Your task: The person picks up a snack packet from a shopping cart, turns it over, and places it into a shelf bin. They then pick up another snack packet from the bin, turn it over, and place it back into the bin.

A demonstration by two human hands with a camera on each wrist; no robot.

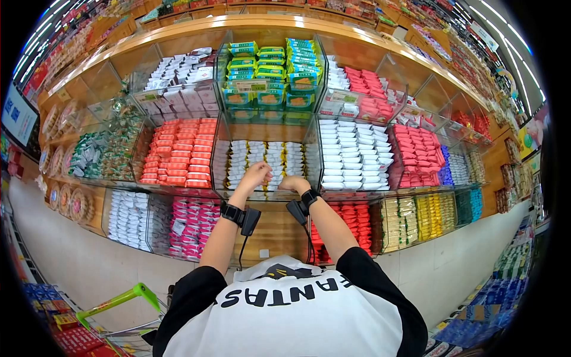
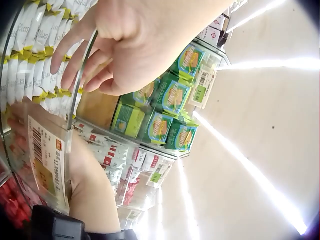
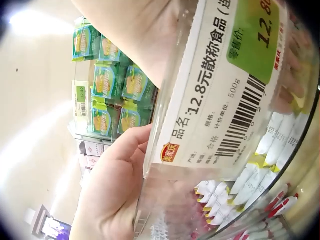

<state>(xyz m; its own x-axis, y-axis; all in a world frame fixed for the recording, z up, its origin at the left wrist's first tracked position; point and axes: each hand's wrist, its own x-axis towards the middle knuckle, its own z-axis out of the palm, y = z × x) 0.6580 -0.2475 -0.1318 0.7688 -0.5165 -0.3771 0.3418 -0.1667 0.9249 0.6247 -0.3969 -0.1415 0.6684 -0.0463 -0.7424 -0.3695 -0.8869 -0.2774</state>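
- White-and-yellow packets lie in a clear plastic bin at the person's twelve o'clock.
- Bare left hand looks loose, empty; bare right hand, I can't tell.
- Seems they're reaching in; next needs gentle fingers.

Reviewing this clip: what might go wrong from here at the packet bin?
The left hand and right hand are close together at the white packets, so they might bump each other or disturb the rows. The right hand reaches behind the clear panel bearing a price tag; that wrist may knock it. Cables hang at both wrists and could snag.
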